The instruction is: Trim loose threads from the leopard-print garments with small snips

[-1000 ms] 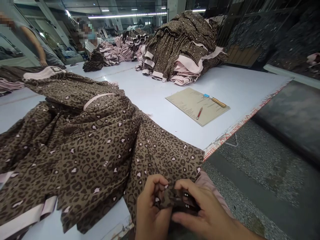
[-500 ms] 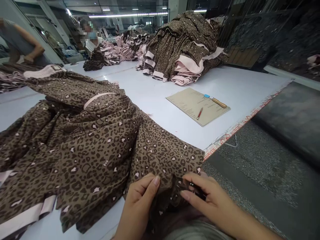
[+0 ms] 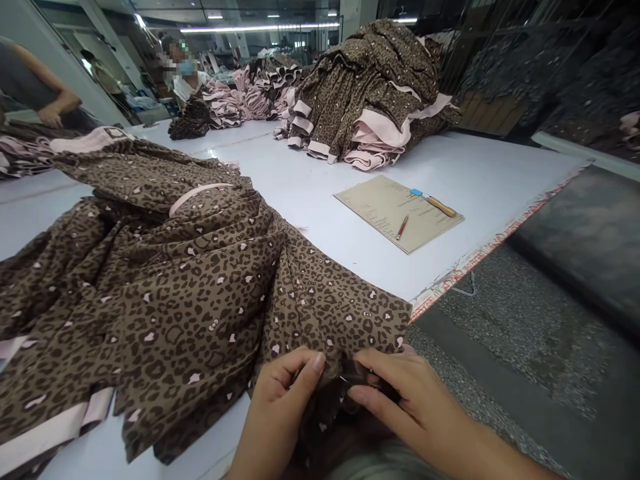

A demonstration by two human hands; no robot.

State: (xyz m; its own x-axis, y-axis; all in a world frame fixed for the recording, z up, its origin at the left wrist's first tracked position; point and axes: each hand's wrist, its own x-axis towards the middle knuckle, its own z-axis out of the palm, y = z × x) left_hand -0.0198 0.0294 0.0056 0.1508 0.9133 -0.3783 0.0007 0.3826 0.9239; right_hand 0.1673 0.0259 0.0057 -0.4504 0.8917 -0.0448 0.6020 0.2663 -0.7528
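A brown leopard-print garment (image 3: 200, 313) with pale pink trim lies bunched over the table's near edge. My left hand (image 3: 280, 400) is closed, its thumb and forefinger pinching the garment's cloth near the bottom centre. Facing it, my right hand (image 3: 405, 393) is closed round a small dark tool (image 3: 385, 388) that looks like thread snips. Its thin shiny tip points at the cloth beside my left fingers. Most of the tool is hidden by my right fingers, and the cloth below both hands is in shadow.
On the white table (image 3: 300, 193) lies a printed card (image 3: 380, 213) with a red pen (image 3: 403, 227) and a wooden-handled tool (image 3: 440, 205). Behind stands a large leopard-print garment pile (image 3: 370, 87). Two people (image 3: 187, 77) (image 3: 35, 87) are at the far left. Speckled floor (image 3: 530, 333) shows right.
My right hand has moved slightly left with the dark tool, closer to my left fingers, and the tool's tip now shows at the cloth. My left hand keeps its pinch.
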